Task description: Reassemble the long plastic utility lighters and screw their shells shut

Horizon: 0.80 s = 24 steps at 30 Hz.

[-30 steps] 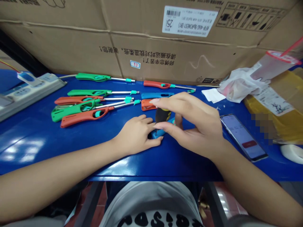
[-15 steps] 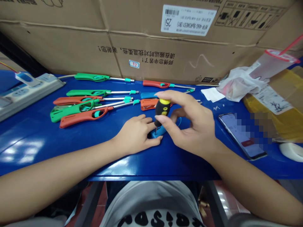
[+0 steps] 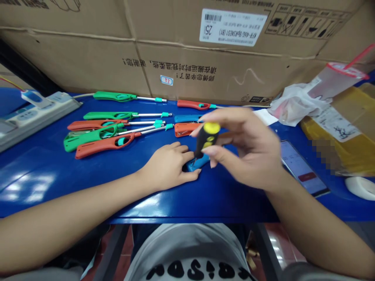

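Observation:
My left hand (image 3: 168, 166) lies palm down on the table, its thumb and index finger pinching the end of a blue stick lighter (image 3: 200, 162). Most of that lighter is hidden behind my other hand. My right hand (image 3: 253, 152), somewhat blurred, grips a short black-and-yellow screwdriver (image 3: 206, 141) between thumb and fingers. The screwdriver leans to the right, its tip at the blue lighter's end; whether it touches is hard to make out. Just beyond are another blue lighter (image 3: 186, 118) and an orange lighter (image 3: 185, 130), both partly covered by my right hand.
Several green and orange lighters (image 3: 105, 148) lie to the left, near a white power strip (image 3: 55, 105). A red lighter (image 3: 191, 104) rests against the large cardboard box (image 3: 96, 62). On the right are a phone (image 3: 304, 168), a wrapped cup (image 3: 328, 84) and a white roundish object (image 3: 361, 187).
My right hand has shifted right, and the screwdriver's handle has tilted over with it. My left hand and the pinched blue lighter stay in place.

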{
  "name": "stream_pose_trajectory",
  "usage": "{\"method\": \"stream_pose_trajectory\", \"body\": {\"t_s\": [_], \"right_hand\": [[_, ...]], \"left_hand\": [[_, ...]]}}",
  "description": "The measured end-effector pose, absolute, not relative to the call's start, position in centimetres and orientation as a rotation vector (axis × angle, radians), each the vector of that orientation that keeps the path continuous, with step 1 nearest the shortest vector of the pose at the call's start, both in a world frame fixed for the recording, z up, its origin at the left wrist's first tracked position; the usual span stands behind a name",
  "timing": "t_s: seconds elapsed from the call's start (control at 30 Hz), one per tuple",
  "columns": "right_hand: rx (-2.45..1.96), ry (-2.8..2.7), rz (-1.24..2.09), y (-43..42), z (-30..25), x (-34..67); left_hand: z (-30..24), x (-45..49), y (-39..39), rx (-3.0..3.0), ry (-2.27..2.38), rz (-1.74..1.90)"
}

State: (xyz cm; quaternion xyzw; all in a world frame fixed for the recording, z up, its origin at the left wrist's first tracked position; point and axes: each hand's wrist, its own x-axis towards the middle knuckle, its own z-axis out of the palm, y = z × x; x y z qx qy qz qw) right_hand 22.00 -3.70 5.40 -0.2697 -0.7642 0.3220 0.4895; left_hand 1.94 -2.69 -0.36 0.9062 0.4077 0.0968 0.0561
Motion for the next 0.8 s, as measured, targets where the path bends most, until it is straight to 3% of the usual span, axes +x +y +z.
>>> {"method": "stream_pose_trajectory", "body": {"t_s": [0.13, 0.27, 0.53, 0.8], "right_hand": [[-0.625, -1.524, 0.622, -2.9, 7.6, 23.9], [-0.719, -1.699, 0.643, -0.8, 8.0, 26.7], [-0.953, -1.891, 1.075, 2.3, 1.9, 29.4], [-1.043, -2.421, 0.552, 2.9, -0.1, 29.1]], "left_hand": [[1.8, 0.3, -2.4, 2.784, 1.115, -0.052], [3.7, -2.0, -2.1, 2.777, 1.132, -0.201], [2.4, -1.8, -2.0, 2.867, 1.004, 0.098], [1.0, -0.9, -1.9, 2.784, 0.992, 0.2]]}}
